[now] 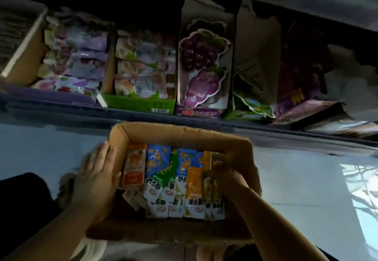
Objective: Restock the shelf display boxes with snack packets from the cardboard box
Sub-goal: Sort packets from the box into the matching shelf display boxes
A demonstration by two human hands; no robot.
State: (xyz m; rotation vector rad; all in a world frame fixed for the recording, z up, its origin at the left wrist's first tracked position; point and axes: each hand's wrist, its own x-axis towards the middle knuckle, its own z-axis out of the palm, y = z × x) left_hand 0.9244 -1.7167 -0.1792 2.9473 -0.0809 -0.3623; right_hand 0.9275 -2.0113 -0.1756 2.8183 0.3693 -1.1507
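Picking packets from the cardboard box (pixel 155 132).
Our right hand (pixel 227 178) closes on the right-end snack packets (pixel 210 191); left hand (pixel 96 175), flat and empty, steadies the wall. We advise lifting straight up.

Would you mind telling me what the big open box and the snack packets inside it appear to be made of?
The cardboard box looks like plain brown corrugated board, matte, with a creased, dented rim. The snack packets look like thin printed plastic or foil film: glossy, with highlights glinting on their orange, blue and green fronts. Which film exactly is unclear in this dim, blurry view.
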